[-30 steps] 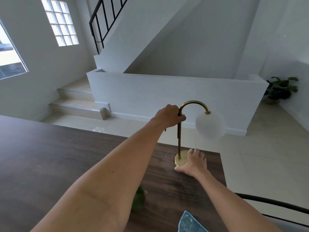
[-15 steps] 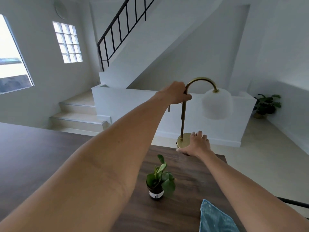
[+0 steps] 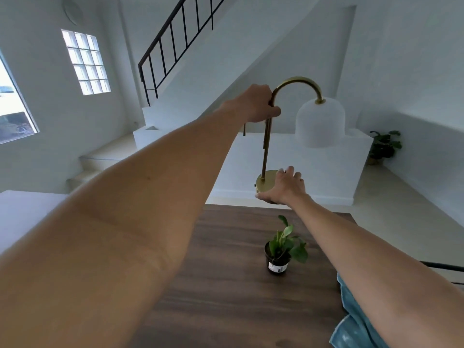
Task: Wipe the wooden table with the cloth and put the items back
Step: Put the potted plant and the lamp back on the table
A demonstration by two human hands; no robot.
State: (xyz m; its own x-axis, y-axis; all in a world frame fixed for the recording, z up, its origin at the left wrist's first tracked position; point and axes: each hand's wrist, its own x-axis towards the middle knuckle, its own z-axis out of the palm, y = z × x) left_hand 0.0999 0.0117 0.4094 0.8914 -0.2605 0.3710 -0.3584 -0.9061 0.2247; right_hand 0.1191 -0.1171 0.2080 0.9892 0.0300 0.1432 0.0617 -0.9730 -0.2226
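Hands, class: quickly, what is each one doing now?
Left hand: closed around the lamp stem.
Right hand: gripping the lamp's base.

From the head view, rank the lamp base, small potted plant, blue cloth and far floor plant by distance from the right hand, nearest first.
1. Lamp base: gripped by the right hand.
2. Small potted plant: on the table, just below.
3. Blue cloth: table's near right edge.
4. Floor plant: far right, against the wall.
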